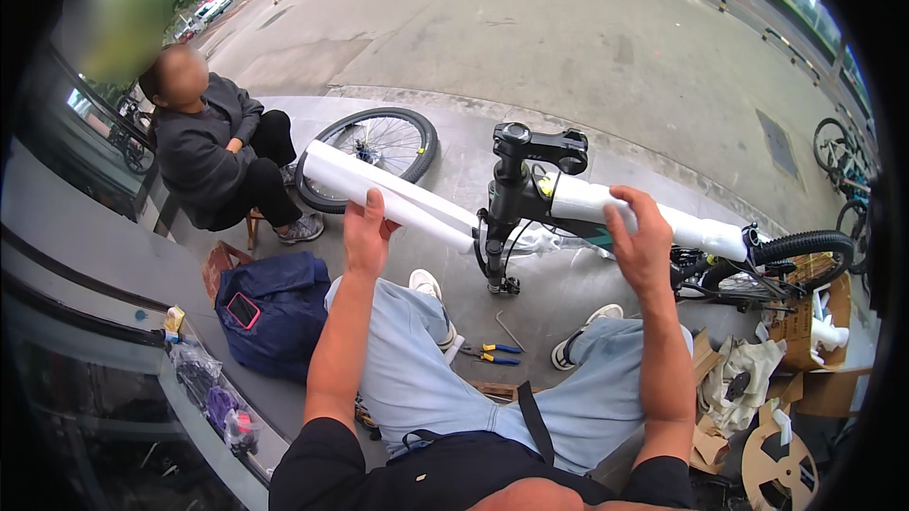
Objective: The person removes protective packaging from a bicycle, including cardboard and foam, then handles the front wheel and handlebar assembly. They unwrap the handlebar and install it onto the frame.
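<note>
In front of me is a partly built black bicycle [511,187] with white foam wrapping on its tubes. My left hand [365,238] is closed at the lower edge of a white foam-wrapped fork leg [417,213], its thumb pointing up and its other fingers partly hidden. Over at the top tube, my right hand [646,244] has its thumb and fingers apart and curved beside the white foam sleeve [696,232]. Whether those fingertips press on the foam is hard to tell. The bare stem [542,143] stands up between my hands.
A loose wheel [421,162] lies beyond the fork, near a seated person [213,146]. Blue-handled pliers [492,352] and a hex key [508,329] are on the floor between my feet. A navy jacket [275,303] with a phone [243,310] sits left; cardboard [791,468] lies right.
</note>
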Demonstrator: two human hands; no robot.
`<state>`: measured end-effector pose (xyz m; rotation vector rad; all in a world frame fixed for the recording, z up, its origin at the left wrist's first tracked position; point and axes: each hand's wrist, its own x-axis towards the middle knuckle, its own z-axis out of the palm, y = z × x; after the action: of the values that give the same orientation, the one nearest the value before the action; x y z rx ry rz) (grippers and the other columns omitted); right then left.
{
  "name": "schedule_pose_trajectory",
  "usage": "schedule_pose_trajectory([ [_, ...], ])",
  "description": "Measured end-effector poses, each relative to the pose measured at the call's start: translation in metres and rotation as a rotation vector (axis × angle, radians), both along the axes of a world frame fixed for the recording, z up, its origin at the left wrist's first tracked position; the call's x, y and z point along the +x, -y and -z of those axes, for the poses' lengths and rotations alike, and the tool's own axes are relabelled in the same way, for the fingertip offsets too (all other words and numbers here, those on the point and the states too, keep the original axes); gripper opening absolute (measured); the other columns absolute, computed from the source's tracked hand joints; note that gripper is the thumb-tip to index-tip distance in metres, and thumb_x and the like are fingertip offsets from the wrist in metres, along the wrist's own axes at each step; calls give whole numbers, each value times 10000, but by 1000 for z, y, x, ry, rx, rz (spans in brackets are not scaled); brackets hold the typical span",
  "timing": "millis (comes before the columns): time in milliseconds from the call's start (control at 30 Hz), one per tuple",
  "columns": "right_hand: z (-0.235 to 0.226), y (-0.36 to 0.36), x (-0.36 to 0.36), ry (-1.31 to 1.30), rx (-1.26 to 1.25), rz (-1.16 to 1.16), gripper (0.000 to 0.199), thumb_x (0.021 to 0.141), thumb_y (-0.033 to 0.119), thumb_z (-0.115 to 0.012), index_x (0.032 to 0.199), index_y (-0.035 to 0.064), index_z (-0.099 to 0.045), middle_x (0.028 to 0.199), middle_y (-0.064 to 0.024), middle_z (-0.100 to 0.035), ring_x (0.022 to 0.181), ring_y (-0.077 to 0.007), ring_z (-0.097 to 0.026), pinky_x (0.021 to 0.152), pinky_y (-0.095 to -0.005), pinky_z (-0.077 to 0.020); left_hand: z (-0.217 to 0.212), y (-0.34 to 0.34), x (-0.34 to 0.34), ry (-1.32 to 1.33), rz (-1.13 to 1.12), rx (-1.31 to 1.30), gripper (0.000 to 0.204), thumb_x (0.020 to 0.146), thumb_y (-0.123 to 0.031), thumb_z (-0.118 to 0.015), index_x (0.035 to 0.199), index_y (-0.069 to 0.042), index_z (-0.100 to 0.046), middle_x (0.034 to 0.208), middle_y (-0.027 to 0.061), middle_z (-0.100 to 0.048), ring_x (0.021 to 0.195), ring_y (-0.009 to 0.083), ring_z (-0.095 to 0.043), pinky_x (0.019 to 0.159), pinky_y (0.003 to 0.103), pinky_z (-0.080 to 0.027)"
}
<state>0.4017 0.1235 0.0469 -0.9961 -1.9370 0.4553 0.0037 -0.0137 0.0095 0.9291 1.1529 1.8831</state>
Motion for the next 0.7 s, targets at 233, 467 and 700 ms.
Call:
schedule_pose_trajectory([
  [233,9,57,-34,6,-369,-515,723,877,295,-906,1481,51,-592,1415,-209,-672,1272,-390,-678,1059,-439,-568,20,-1,58,-211,294,19,817,889,-467,-905,1460,-5,-546,1366,136,-661,1297,272,-651,1127,450,-518],
  [467,18,66,-36,231,-462,-521,594,899,171,-851,1430,63,-608,1263,-228,-735,1155,-442,-723,992,-460,-573,23,3,86,-228,480,-17,765,879,-452,-921,1434,-57,-572,1345,148,-690,1264,286,-673,1077,452,-551],
  [700,10,41,-6,416,-399,-352,455,910,128,-802,1330,34,-654,1149,-243,-744,1050,-458,-724,902,-479,-575,80,6,70,-927,716,-719,390,980,-252,-759,1313,-60,-693,1154,121,-771,1096,246,-750,959,382,-587],
])
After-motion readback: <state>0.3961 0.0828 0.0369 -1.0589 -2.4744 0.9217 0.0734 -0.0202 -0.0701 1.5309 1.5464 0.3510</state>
